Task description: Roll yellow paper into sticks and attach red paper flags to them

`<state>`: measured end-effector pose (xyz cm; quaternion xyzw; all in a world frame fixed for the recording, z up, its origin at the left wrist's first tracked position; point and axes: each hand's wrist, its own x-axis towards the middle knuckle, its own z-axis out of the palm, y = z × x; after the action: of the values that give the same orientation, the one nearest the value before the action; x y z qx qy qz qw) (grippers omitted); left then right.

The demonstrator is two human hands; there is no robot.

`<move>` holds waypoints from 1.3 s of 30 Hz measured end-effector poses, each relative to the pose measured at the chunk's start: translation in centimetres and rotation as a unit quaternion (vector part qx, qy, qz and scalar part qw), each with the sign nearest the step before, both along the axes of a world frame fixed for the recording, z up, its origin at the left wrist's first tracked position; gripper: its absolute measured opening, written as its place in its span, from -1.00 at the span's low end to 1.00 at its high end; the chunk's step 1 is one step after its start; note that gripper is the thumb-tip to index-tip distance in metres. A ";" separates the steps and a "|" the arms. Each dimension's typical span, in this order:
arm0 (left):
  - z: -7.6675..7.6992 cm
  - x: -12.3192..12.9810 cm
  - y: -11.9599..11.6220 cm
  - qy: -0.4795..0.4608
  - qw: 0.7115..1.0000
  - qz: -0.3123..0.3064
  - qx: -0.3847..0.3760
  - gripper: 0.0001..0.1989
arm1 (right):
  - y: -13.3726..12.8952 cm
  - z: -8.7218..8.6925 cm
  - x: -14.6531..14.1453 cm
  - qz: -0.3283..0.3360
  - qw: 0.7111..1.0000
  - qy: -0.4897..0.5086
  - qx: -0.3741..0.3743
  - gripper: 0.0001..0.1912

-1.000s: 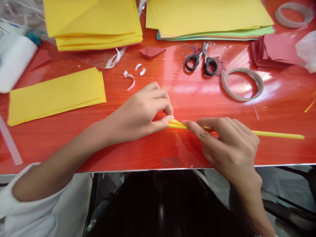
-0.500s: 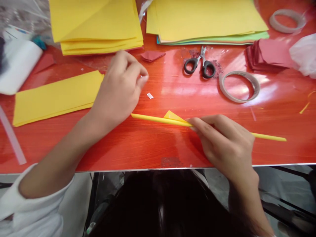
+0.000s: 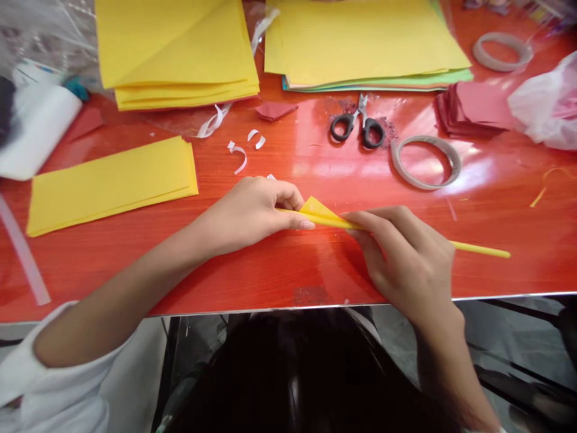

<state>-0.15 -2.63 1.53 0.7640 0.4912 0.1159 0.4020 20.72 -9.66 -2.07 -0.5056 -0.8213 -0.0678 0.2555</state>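
A thin rolled yellow paper tube (image 3: 331,221) lies between my hands, just above the red table's front part. My left hand (image 3: 256,210) pinches its left end between thumb and fingers, hiding that tip. My right hand (image 3: 410,252) grips it farther right, fingers closed around it, and its right end sticks out beyond the knuckles. A small triangular paper flap (image 3: 318,207) stands up from the roll between the two hands, not lying flat. Curled white strips (image 3: 238,157) rest on the table beyond my left hand.
Black-handled scissors (image 3: 358,123) lie slightly open behind my hands, with a tape roll (image 3: 426,162) to their right. Flat yellow strips (image 3: 115,183) lie at left. Large yellow sheets (image 3: 175,51) and a red paper stack (image 3: 473,111) stand farther back. The table edge (image 3: 270,310) runs close in front.
My left hand has come down and right from near the yellow sheets and now pinches the tube. The white curled strips it covered show. My right hand keeps its hold.
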 end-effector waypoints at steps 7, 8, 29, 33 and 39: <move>-0.8 0.1 0.1 -0.054 0.998 0.018 0.001 -0.85 | 0.4 -0.1 -0.1 -0.007 0.999 0.017 -0.034 -0.83; -0.9 0.1 0.1 -0.055 0.998 0.015 0.005 -0.86 | 0.4 0.0 -0.1 -0.013 0.999 0.015 -0.036 -0.84; -0.4 0.0 0.2 -0.019 0.999 -0.003 0.033 -0.89 | 0.5 -0.2 -0.1 -0.074 0.997 0.020 -0.028 -0.84; -0.3 0.0 -0.2 0.007 0.992 -0.039 0.117 -0.90 | 0.6 -0.3 -0.2 -0.089 0.996 -0.002 -0.032 -0.92; -0.6 0.3 -0.8 -0.001 0.985 -0.065 0.160 -0.92 | 0.6 -0.2 -0.1 -0.085 0.996 -0.018 -0.035 -0.88</move>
<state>0.12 -3.39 0.94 0.8489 0.4148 0.1674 0.2814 20.60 -9.08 -2.23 -0.5808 -0.7819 -0.0694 0.2157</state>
